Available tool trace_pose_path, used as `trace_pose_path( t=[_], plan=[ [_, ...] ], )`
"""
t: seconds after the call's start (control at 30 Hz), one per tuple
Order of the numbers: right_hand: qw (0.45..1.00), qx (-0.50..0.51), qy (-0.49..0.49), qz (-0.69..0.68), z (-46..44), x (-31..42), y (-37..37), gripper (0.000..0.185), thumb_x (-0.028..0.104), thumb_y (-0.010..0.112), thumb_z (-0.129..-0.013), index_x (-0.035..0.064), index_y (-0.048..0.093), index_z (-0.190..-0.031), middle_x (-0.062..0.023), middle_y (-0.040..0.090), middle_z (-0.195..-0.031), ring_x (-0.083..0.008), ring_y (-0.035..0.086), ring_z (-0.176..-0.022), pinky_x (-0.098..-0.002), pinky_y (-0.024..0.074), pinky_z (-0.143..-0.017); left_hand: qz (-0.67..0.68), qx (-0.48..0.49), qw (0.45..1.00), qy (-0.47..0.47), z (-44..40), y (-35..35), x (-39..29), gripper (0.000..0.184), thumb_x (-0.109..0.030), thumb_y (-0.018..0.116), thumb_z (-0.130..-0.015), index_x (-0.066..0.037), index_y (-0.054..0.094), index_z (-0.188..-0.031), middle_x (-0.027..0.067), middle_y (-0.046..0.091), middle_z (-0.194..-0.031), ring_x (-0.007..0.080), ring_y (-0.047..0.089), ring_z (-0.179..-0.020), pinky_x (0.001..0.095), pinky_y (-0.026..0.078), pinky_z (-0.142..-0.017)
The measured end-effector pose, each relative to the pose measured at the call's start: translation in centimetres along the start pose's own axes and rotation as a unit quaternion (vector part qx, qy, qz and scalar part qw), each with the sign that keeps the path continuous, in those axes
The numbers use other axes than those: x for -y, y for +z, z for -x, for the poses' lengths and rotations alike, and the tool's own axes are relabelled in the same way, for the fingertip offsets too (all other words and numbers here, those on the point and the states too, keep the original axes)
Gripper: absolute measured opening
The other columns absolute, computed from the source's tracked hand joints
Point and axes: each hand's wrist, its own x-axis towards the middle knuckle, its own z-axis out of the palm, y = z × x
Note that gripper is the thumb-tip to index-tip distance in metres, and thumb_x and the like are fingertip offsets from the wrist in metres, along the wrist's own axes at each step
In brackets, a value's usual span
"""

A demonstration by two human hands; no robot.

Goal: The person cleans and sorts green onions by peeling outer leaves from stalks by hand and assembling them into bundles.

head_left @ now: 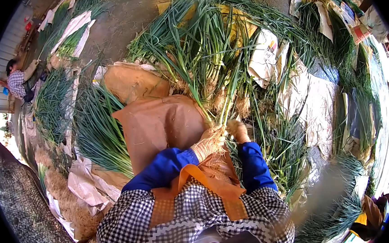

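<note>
My left hand [205, 144], in a pale glove, is closed around the root end of a few green onions [228, 101]. Their stringy roots hang over my fingers, and their leaves point away from me. Just right of these stalks is my right hand [239, 131], also gloved, with its fingers curled. Whatever it may hold is too small to make out. Beyond both hands lies a large heap of green onions [205, 36], roots toward me. A brown apron [165, 121] covers my lap.
More bundled green onions [96, 126] lie at my left. Loose leaves [276, 147] cover the ground at my right. White sacks [319, 107] and a printed bag [263, 58] lie among the piles. Another person [19, 80] sits at far left beside more onions.
</note>
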Motion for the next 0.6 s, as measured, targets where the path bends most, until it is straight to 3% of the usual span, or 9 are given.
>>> trace_pose_path(
  t=[0.03, 0.1, 0.23, 0.3, 0.37, 0.43, 0.5, 0.57, 0.6],
  plan=[
    [0.994, -0.049, 0.0, -0.099, 0.2, 0.8, 0.9, 0.041, 0.036, 0.044, -0.089, 0.0087, 0.051, -0.118, -0.0095, 0.056, -0.117, -0.028, 0.056, -0.096, -0.0353, 0.0419, -0.087, 0.0, 0.001, 1.0, -0.001, 0.1, 0.3, 0.0, 0.022, -0.021, 0.042, -0.093, -0.003, 0.054, -0.09, 0.004, 0.051, -0.069, 0.0147, 0.047, -0.049, 0.0275, 0.04, -0.039],
    [0.978, 0.011, -0.079, 0.192, 3.3, 6.1, 5.0, 0.054, 0.049, 0.04, -0.09, 0.0089, 0.044, -0.127, -0.0082, 0.045, -0.13, -0.0283, 0.05, -0.107, -0.0377, 0.0384, -0.092, 0.003, 0.001, 1.0, 0.002, 0.2, 0.4, 0.0, 0.022, -0.021, 0.041, -0.093, -0.003, 0.053, -0.09, 0.0039, 0.05, -0.069, 0.0146, 0.047, -0.049, 0.0277, 0.04, -0.039],
    [0.991, 0.024, -0.093, 0.096, 0.5, 4.7, 7.0, 0.076, 0.061, 0.038, -0.086, 0.002, 0.034, -0.134, -0.0144, 0.044, -0.131, -0.0273, 0.045, -0.116, -0.0381, 0.0354, -0.095, 0.014, -0.004, 1.0, 0.014, 0.1, 0.9, 0.0, 0.023, -0.022, 0.041, -0.093, -0.003, 0.053, -0.09, 0.0039, 0.05, -0.068, 0.0145, 0.047, -0.049, 0.0281, 0.04, -0.039],
    [0.926, -0.043, -0.202, 0.317, 0.8, 5.7, 8.0, 0.07, 0.058, 0.046, -0.084, 0.0004, 0.048, -0.123, -0.0141, 0.057, -0.115, -0.0243, 0.053, -0.106, -0.0346, 0.0404, -0.089, 0.011, -0.004, 1.0, -0.001, -0.3, 0.1, 0.2, 0.021, -0.021, 0.042, -0.093, -0.004, 0.054, -0.091, 0.0041, 0.051, -0.068, 0.0155, 0.047, -0.05, 0.0288, 0.041, -0.041],
    [0.789, -0.174, -0.144, 0.571, 2.6, 8.8, 10.4, 0.047, 0.054, 0.056, -0.078, 0.0078, 0.065, -0.082, -0.0165, 0.063, -0.075, -0.0307, 0.062, -0.076, -0.0357, 0.0479, -0.069, -0.033, -0.21, 0.971, 0.112, -0.9, 1.3, 1.6, 0.012, -0.015, 0.048, -0.09, -0.004, 0.052, -0.092, 0.0055, 0.053, -0.072, 0.0175, 0.049, -0.053, 0.0272, 0.045, -0.049],
    [0.641, -0.186, -0.282, 0.689, 0.6, 7.8, 7.7, 0.043, 0.051, 0.054, -0.08, 0.0103, 0.064, -0.077, -0.0138, 0.062, -0.069, -0.0301, 0.06, -0.061, -0.0382, 0.0471, -0.057, -0.065, -0.229, 0.958, 0.159, -1.5, 1.4, 1.9, 0.004, -0.007, 0.051, -0.087, -0.004, 0.053, -0.089, 0.0049, 0.054, -0.072, 0.0173, 0.052, -0.056, 0.0255, 0.046, -0.053],
    [0.566, -0.222, -0.387, 0.693, 2.6, 8.6, 8.1, 0.035, 0.041, 0.057, -0.082, 0.0115, 0.057, -0.063, -0.0092, 0.056, -0.056, -0.0304, 0.055, -0.049, -0.0381, 0.0439, -0.046, -0.277, -0.268, 0.897, 0.215, -1.7, 2.6, 2.8, 0.004, -0.004, 0.053, -0.086, -0.007, 0.055, -0.088, 0.0042, 0.055, -0.072, 0.016, 0.056, -0.066, 0.0257, 0.048, -0.06],
    [0.551, -0.22, -0.434, 0.678, 3.7, 8.8, 7.8, 0.035, 0.035, 0.057, -0.083, 0.0116, 0.052, -0.058, -0.0087, 0.054, -0.054, -0.0283, 0.054, -0.046, -0.0387, 0.0417, -0.044, -0.265, -0.255, 0.9, 0.235, -2.4, 1.2, 2.8, 0.005, -0.003, 0.054, -0.085, -0.008, 0.055, -0.087, 0.0043, 0.056, -0.073, 0.016, 0.056, -0.066, 0.0263, 0.049, -0.061],
    [0.595, -0.189, -0.426, 0.655, 5.1, 9.1, 8.3, 0.036, 0.032, 0.056, -0.084, 0.0105, 0.048, -0.056, -0.0059, 0.051, -0.049, -0.0206, 0.048, -0.04, -0.0357, 0.0377, -0.041, -0.243, -0.244, 0.911, 0.227, -2.4, 0.7, 2.7, 0.005, -0.003, 0.053, -0.085, -0.008, 0.054, -0.086, 0.0045, 0.055, -0.074, 0.0165, 0.056, -0.066, 0.0266, 0.049, -0.061]
  ],
)
